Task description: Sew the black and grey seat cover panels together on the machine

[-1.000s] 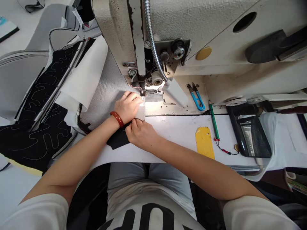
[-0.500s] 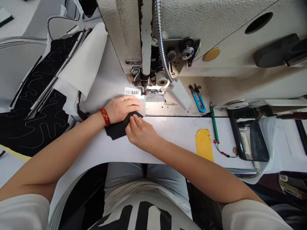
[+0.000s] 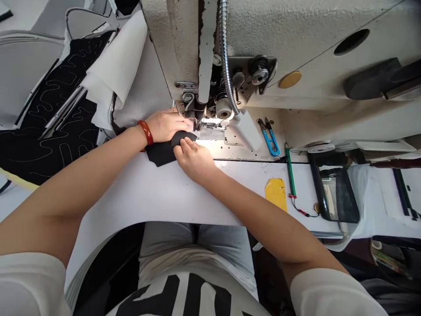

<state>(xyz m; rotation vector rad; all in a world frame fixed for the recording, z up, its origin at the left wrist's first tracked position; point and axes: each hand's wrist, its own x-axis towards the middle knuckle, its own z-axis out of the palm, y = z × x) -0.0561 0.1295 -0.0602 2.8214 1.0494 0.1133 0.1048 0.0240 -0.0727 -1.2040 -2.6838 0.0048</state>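
Observation:
A small black fabric piece point(image 3: 161, 152) lies on the white table just in front of the presser foot point(image 3: 198, 124) of the cream sewing machine point(image 3: 263, 52). My left hand point(image 3: 167, 125), with a red bangle at the wrist, lies over the top of the piece beside the foot, fingers pressed down on it. From the front, my right hand point(image 3: 193, 157) presses its fingertips on the piece's near edge. Grey mesh fabric point(image 3: 144, 101) runs under the machine arm behind my left hand.
Blue thread snips point(image 3: 270, 139) lie on the machine bed. A green pencil point(image 3: 290, 169) and a yellow patch point(image 3: 276, 193) sit on the table to the right, next to a black tray point(image 3: 338, 197). Black quilted panels point(image 3: 49, 127) and white backing point(image 3: 115, 66) pile at the left.
Both hands slid the black piece up towards the presser foot. The barcode label seen half a second ago is now hidden under my left hand. My view shifted closer to the machine.

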